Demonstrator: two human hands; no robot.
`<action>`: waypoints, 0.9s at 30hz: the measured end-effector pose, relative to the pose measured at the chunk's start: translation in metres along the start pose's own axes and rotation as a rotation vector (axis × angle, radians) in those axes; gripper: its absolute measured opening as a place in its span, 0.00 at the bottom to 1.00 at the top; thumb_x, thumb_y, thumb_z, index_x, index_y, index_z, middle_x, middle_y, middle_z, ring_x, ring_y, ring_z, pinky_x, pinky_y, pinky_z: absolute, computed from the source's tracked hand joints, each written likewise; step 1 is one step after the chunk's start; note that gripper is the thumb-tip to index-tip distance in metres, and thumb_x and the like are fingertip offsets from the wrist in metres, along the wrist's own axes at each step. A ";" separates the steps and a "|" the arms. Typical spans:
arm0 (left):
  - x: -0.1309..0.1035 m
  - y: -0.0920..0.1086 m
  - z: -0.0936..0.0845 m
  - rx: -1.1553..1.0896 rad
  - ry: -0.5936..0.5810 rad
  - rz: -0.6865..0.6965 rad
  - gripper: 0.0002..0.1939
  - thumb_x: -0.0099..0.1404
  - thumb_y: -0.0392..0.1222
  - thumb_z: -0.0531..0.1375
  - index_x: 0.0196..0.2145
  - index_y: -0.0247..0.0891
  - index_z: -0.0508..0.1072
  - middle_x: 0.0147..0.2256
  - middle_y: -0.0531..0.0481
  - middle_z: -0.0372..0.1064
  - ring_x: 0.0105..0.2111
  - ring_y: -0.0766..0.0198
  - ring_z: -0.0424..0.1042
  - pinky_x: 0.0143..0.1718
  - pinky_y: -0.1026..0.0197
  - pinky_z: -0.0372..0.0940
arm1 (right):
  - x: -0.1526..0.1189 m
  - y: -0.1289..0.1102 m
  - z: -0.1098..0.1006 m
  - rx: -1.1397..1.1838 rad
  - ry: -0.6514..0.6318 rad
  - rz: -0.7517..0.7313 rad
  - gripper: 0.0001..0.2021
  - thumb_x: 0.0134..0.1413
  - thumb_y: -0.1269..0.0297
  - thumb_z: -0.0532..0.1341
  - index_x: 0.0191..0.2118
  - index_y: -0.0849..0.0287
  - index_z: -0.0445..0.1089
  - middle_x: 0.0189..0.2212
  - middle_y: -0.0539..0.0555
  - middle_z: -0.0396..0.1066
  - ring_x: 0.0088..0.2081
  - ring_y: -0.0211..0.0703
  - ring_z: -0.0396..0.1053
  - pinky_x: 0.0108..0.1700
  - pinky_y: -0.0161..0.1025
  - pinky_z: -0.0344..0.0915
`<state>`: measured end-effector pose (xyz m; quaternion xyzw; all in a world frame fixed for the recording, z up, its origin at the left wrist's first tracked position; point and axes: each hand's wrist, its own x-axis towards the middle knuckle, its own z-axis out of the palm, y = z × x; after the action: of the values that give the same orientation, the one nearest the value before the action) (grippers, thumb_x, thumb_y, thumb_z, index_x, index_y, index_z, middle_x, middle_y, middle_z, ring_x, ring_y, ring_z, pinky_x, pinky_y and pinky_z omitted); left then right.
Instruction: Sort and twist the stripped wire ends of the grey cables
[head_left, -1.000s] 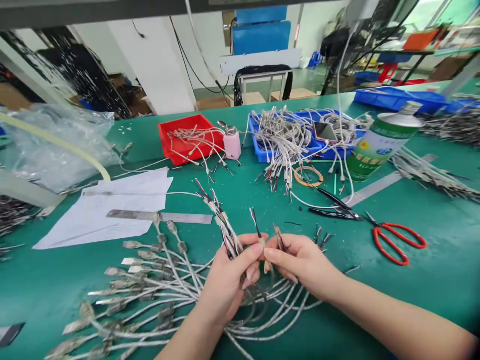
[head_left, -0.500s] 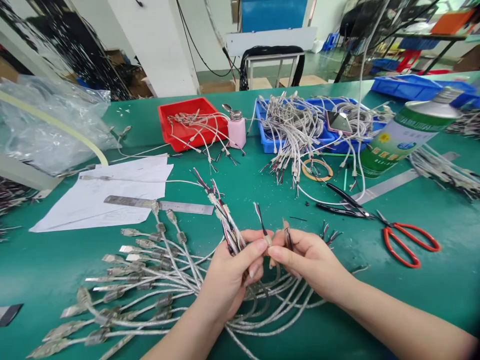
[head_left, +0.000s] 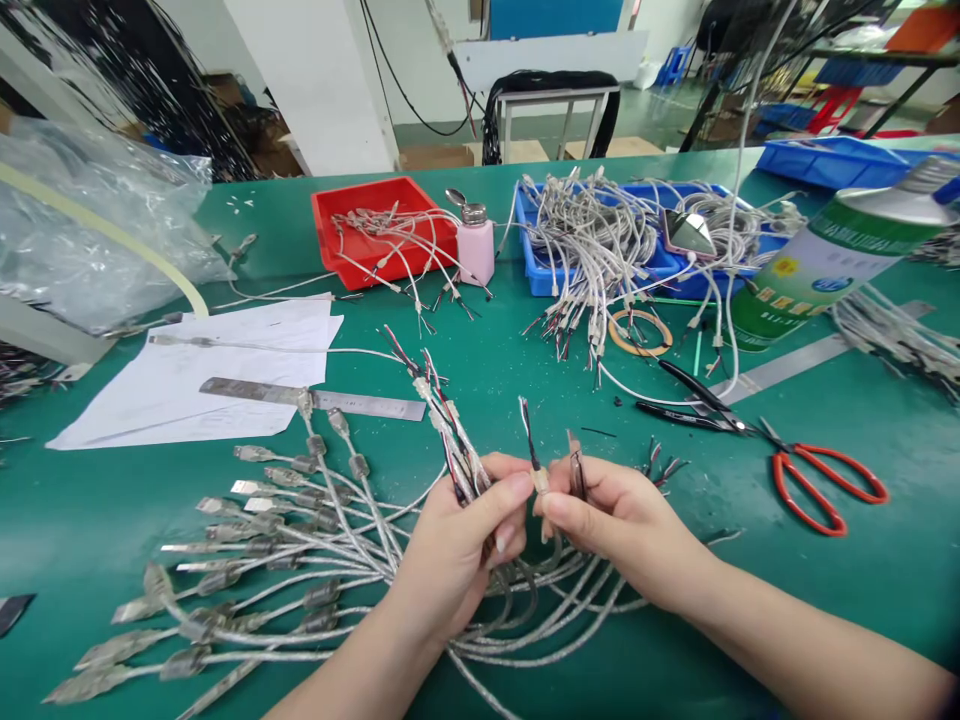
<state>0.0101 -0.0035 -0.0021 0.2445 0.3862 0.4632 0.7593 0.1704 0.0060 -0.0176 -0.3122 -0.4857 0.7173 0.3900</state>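
Note:
My left hand (head_left: 472, 550) is closed around a bundle of grey USB cables (head_left: 450, 425), whose stripped ends with thin red, white and black wires point up and away. Between both hands one cable end (head_left: 539, 478) stands upright, its dark sleeve and bare wires uppermost. The thumb and fingers of my right hand (head_left: 611, 520) pinch this end beside my left thumb. A small, narrow brownish tool (head_left: 576, 470), its kind unclear, is also tucked in my right fingers. Metal USB plugs (head_left: 259, 505) fan out on the green table to the left, and the cables loop beneath my hands.
Red-handled scissors (head_left: 814, 480) and black cutters (head_left: 697, 400) lie at right, near a green can (head_left: 825, 270). Behind are a red tray (head_left: 337, 255), a pink bottle (head_left: 475, 252) and a blue tray (head_left: 540, 280) of cables. A steel ruler (head_left: 360, 403) overlaps papers (head_left: 202, 400) at left.
The view has shifted slightly, so things on the table sit a little differently in the picture. Both hands keep nearly the same pinch on the single cable end.

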 end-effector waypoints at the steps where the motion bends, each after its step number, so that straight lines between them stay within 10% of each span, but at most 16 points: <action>1: 0.000 0.000 0.000 0.004 -0.001 -0.001 0.07 0.61 0.40 0.65 0.31 0.33 0.71 0.14 0.60 0.53 0.15 0.75 0.47 0.17 0.69 0.42 | 0.000 0.000 0.000 0.014 -0.016 0.000 0.12 0.61 0.58 0.64 0.32 0.62 0.68 0.25 0.47 0.63 0.24 0.31 0.54 0.30 0.30 0.56; 15: -0.001 0.000 0.000 0.069 0.061 0.025 0.11 0.58 0.42 0.67 0.31 0.33 0.71 0.14 0.60 0.54 0.15 0.75 0.50 0.18 0.68 0.44 | 0.003 -0.002 0.002 0.031 0.040 0.032 0.17 0.56 0.53 0.67 0.30 0.62 0.67 0.24 0.48 0.65 0.20 0.29 0.49 0.21 0.31 0.44; 27: -0.001 -0.005 -0.001 0.021 0.064 0.007 0.11 0.57 0.41 0.68 0.32 0.33 0.72 0.15 0.60 0.56 0.15 0.77 0.51 0.17 0.71 0.46 | -0.001 0.001 0.005 -0.014 0.104 0.007 0.15 0.59 0.57 0.66 0.31 0.61 0.63 0.26 0.46 0.60 0.24 0.31 0.54 0.27 0.32 0.54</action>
<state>0.0120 -0.0065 -0.0060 0.2390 0.4142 0.4694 0.7423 0.1665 0.0022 -0.0172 -0.3535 -0.4689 0.6979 0.4100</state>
